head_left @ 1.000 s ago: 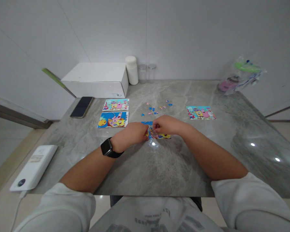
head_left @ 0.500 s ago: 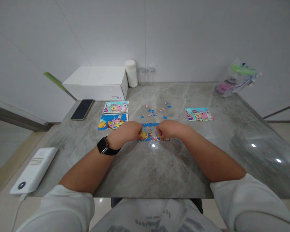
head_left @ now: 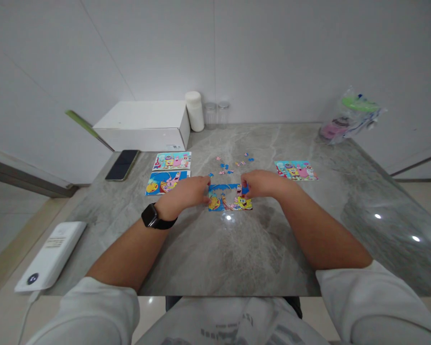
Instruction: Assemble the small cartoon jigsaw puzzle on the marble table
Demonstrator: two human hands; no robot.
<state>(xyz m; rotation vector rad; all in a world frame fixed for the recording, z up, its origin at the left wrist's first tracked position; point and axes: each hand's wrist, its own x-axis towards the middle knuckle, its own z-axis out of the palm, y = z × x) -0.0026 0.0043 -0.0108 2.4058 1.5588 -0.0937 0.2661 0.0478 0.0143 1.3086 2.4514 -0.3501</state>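
Note:
A small, partly built cartoon jigsaw puzzle (head_left: pixel 230 201) lies flat on the grey marble table (head_left: pixel 237 249), with a gap in its upper middle. My left hand (head_left: pixel 185 192), a black watch on its wrist, has its fingers curled against the puzzle's upper left corner. My right hand (head_left: pixel 262 183) is closed at the upper right corner; what its fingertips pinch is hidden. Several loose blue and pink puzzle pieces (head_left: pixel 233 165) lie scattered just beyond the puzzle.
Two finished picture cards (head_left: pixel 168 171) lie at the left, and a third card (head_left: pixel 296 170) at the right. A black phone (head_left: pixel 122 164), a white box (head_left: pixel 143 124), a white canister (head_left: pixel 194 111) and two jars stand behind. A white power bank (head_left: pixel 50 256) sits front left, a plastic bag (head_left: pixel 352 120) far right.
Both hands have moved apart and a little away from me, from the puzzle's middle to its upper corners. More of the puzzle shows now.

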